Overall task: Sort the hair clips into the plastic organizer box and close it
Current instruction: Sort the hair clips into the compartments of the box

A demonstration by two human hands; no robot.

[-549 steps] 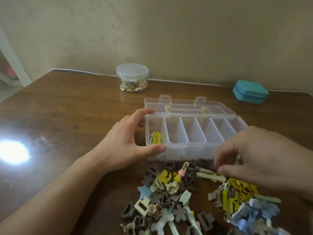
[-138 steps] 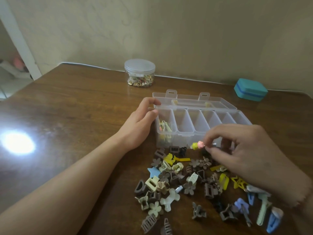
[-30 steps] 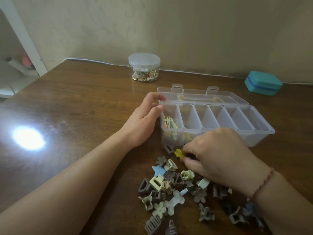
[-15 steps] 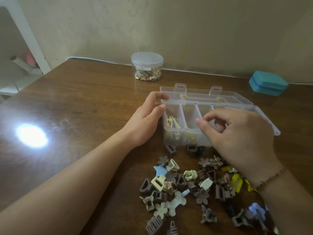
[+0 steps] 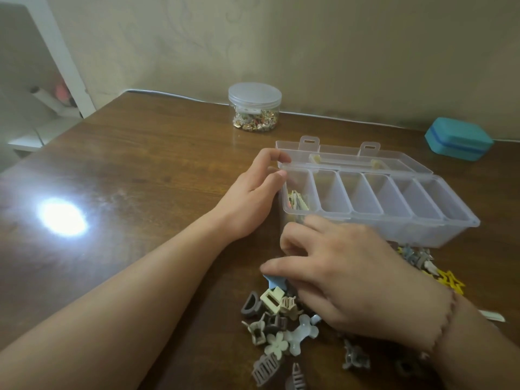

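The clear plastic organizer box (image 5: 394, 218) lies open on the wooden table, its lid (image 5: 351, 159) folded back behind it. Several pale clips (image 5: 298, 201) lie in its leftmost compartment; the other compartments look bare. My left hand (image 5: 250, 198) grips the box's left end, thumb and forefinger on the corner. My right hand (image 5: 351, 277) is down on the pile of hair clips (image 5: 277, 301) in front of the box, fingers apart, thumb resting over a blue star clip (image 5: 274, 283). The hand hides much of the pile.
A lidded clear jar (image 5: 254, 108) of small trinkets stands at the back of the table. A teal case (image 5: 458, 139) lies at the back right. Yellow star clips (image 5: 450, 282) lie right of my right hand. A bright glare spot (image 5: 63, 216) shows on the left.
My right hand has dropped from above the box's left compartments back onto the clip pile near the blue star clip. My left hand has stayed on the box's left end.
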